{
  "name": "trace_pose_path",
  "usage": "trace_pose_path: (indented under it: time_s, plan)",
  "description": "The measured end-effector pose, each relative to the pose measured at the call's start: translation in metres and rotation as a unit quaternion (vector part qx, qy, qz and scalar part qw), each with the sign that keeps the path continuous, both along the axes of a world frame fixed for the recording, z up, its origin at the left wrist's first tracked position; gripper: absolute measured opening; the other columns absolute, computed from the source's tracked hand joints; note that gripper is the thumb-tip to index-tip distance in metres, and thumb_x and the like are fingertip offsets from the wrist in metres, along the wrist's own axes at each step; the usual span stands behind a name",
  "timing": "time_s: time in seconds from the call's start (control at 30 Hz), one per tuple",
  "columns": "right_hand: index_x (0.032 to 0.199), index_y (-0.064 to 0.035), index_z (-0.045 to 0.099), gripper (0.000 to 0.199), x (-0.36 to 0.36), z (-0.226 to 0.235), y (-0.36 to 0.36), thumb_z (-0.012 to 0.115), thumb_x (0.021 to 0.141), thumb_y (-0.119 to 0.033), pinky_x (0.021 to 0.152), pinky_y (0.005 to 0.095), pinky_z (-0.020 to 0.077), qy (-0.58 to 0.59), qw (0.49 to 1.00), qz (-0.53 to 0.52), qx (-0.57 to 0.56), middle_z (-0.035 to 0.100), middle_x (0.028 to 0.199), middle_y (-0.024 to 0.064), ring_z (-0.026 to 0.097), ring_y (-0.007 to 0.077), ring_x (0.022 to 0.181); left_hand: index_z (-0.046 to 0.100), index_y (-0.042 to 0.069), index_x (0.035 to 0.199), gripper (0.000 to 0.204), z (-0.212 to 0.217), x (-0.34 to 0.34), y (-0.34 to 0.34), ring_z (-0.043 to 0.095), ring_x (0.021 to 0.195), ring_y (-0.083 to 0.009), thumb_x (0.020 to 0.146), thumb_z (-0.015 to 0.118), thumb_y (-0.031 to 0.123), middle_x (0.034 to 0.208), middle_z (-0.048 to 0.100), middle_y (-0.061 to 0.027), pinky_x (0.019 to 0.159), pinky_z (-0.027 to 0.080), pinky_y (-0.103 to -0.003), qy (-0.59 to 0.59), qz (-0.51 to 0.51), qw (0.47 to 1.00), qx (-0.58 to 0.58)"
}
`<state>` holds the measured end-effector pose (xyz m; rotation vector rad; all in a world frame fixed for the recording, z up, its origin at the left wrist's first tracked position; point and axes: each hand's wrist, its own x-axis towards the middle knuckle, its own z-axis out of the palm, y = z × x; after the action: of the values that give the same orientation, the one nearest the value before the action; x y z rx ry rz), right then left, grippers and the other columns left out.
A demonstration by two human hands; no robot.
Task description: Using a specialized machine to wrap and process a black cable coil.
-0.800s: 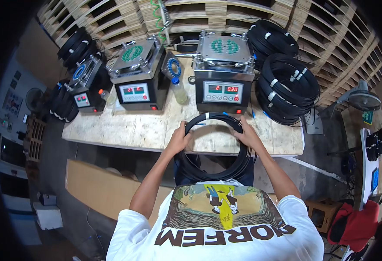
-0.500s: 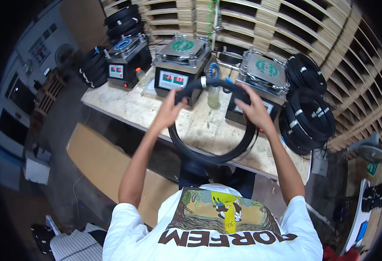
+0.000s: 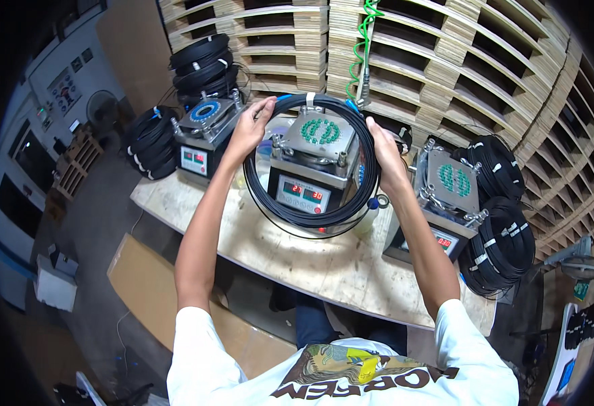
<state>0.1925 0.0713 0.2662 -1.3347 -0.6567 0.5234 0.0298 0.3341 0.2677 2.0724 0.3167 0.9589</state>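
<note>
A coil of black cable (image 3: pixel 366 183) is held up in front of the middle machine, with a white band and blue bits at its top. My left hand (image 3: pixel 249 135) grips its upper left side, fingers curled over the rim. On its right side my right hand (image 3: pixel 388 155) is closed, the fingers partly hidden behind the coil. A small dark end with a round cap (image 3: pixel 382 201) hangs beside my right wrist. Through the ring shows the middle machine (image 3: pixel 303 193), a box with a red display and a metal top plate bearing green pieces in a circle.
Similar machines stand at the left (image 3: pixel 195 159) and right (image 3: pixel 452 179) of the wooden table (image 3: pixel 297 264). Stacks of black cable coils (image 3: pixel 500 247) sit at both ends. Pallets (image 3: pixel 405 40) rise behind, with a green coiled hose (image 3: pixel 359 54) hanging down. A cardboard sheet (image 3: pixel 175 291) lies at the near left.
Both hands have lifted the coil up and slightly forward, so it now frames the middle machine. My right hand has moved down from the coil's top to its side. The view has shifted.
</note>
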Motion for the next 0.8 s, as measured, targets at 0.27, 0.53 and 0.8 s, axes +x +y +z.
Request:
trace_pose_path:
  time_s: [0.27,0.53,0.8]
  plan:
    - [0.126,-0.0025,0.062,0.041,0.011,-0.045,0.038,0.05,0.104,-0.034,0.088,0.0227,0.0451,0.054,0.993,-0.1,0.038,0.067,0.109,0.0,0.059,0.0069,0.096,0.064,-0.002,0.121,0.053,-0.037,0.059,0.049,0.062,0.113,-0.0336,0.108,0.035,0.041,0.117,0.066,-0.0193,0.099,0.044,-0.037,0.007,-0.029,0.999,-0.013]
    - [0.131,0.0043,0.059,0.045,-0.01,-0.063,0.033,0.05,0.104,-0.031,0.095,0.0226,0.0431,0.068,0.98,-0.187,0.017,0.066,0.118,0.0036,0.059,0.0089,0.106,0.06,-0.001,0.127,0.045,-0.06,0.073,0.052,0.062,0.105,-0.031,0.107,0.037,0.032,0.112,0.065,-0.0168,0.095,0.045,-0.036,0.005,-0.106,0.994,-0.028]
    - [0.126,0.0019,0.062,0.038,-0.017,-0.077,0.034,0.053,0.102,-0.027,0.094,0.0248,0.045,0.076,0.979,-0.186,0.011,0.068,0.114,0.0043,0.061,0.0102,0.103,0.061,0.0,0.129,0.038,-0.101,0.062,0.065,0.064,0.101,-0.0199,0.105,0.047,0.024,0.104,0.069,-0.0119,0.093,0.045,-0.031,-0.04,-0.104,0.984,-0.14]
